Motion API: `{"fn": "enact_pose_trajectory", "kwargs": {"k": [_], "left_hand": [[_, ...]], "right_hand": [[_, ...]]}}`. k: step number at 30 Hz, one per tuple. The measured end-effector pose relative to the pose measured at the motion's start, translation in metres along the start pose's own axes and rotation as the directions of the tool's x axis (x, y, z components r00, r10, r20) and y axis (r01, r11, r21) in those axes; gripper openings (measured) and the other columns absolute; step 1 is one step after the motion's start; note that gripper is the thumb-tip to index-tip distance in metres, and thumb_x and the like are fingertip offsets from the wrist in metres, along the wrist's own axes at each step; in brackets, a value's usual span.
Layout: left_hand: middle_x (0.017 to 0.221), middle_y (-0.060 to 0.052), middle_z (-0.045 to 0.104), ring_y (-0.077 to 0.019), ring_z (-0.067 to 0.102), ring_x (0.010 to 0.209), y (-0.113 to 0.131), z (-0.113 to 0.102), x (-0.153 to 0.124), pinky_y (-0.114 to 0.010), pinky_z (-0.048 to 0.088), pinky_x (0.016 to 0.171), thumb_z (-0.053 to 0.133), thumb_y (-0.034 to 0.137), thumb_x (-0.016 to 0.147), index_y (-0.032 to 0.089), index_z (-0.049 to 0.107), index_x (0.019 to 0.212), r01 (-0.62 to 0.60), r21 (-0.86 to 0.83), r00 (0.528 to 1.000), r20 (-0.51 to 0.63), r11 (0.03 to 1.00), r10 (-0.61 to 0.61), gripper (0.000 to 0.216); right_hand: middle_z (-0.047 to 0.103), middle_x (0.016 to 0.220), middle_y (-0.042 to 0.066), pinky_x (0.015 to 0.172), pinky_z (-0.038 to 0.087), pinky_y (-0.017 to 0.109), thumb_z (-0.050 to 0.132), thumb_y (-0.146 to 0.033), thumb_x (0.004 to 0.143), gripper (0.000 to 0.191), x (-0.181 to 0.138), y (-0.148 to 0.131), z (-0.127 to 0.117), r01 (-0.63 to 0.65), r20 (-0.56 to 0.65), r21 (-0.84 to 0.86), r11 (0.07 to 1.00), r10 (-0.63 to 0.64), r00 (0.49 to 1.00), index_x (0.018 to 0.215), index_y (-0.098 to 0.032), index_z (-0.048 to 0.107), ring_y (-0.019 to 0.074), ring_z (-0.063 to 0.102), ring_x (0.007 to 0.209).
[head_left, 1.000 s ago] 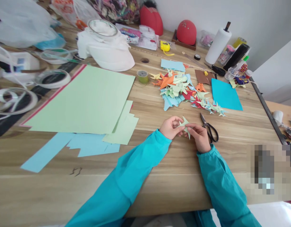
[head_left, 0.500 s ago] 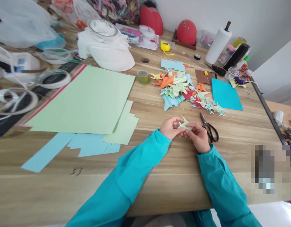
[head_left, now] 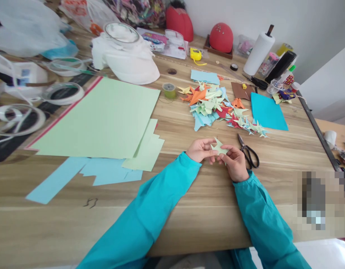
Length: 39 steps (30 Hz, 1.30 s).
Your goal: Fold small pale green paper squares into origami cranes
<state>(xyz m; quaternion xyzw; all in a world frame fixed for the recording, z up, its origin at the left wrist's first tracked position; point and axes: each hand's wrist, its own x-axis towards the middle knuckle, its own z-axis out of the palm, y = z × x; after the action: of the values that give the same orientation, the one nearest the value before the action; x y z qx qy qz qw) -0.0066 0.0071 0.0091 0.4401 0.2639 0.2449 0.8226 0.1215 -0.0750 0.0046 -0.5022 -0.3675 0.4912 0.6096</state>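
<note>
Wooden table [head_left: 206,220]: left hand [head_left: 199,150] and right hand [head_left: 236,163] converge, half-curled, both pinching one green paper star [head_left: 219,147]; contact beneath unclear.

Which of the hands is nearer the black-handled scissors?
Right. The right hand is just left of the scissors; the left hand is farther left, on the right hand's far side from them.

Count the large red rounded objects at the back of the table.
2: one red object behind and left of the yellow tape measure, another red object to its right, on a brown tray. Others may be hidden.
</note>
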Motion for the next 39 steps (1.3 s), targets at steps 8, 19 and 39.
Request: {"fn": "enact_pose_trajectory", "kwargs": {"k": [8,19,39], "left_hand": [[0.051,0.000,0.063,-0.0136,0.059,0.044,-0.002,0.004,0.000,-0.023,0.047,0.043,0.079,0.028,0.045,0.006,0.051,0.097,-0.021,-0.005,0.999,-0.027,1.000,0.021,0.062],[0.056,-0.001,0.061,-0.0120,0.059,0.047,-0.006,0.006,0.001,-0.022,0.047,0.045,0.077,0.025,0.049,0.008,0.054,0.084,-0.066,0.109,0.998,-0.008,0.992,0.068,0.045],[0.059,-0.003,0.064,-0.0159,0.062,0.049,-0.007,-0.003,0.003,-0.028,0.051,0.049,0.077,0.026,0.052,0.006,0.049,0.102,-0.005,0.024,0.995,0.102,1.000,0.003,0.061]], "right_hand": [[0.060,0.056,-0.003,0.048,0.044,0.022,0.066,-0.020,0.068,0.021,0.001,0.001,-0.003,0.015,0.003,-0.014,1.000,-0.015,1.000,0.087,-0.019,0.059,0.0093,0.055,0.048],[0.059,0.060,-0.003,0.051,0.045,0.023,0.066,-0.020,0.067,0.021,0.000,-0.003,-0.002,0.031,0.063,-0.083,0.996,-0.026,0.998,0.086,-0.019,0.056,0.0102,0.056,0.053],[0.061,0.055,-0.003,0.046,0.043,0.022,0.062,-0.014,0.066,0.021,0.002,-0.002,-0.008,-0.017,0.065,-0.099,0.995,0.024,0.998,0.085,-0.018,0.056,0.0092,0.054,0.046]]}}
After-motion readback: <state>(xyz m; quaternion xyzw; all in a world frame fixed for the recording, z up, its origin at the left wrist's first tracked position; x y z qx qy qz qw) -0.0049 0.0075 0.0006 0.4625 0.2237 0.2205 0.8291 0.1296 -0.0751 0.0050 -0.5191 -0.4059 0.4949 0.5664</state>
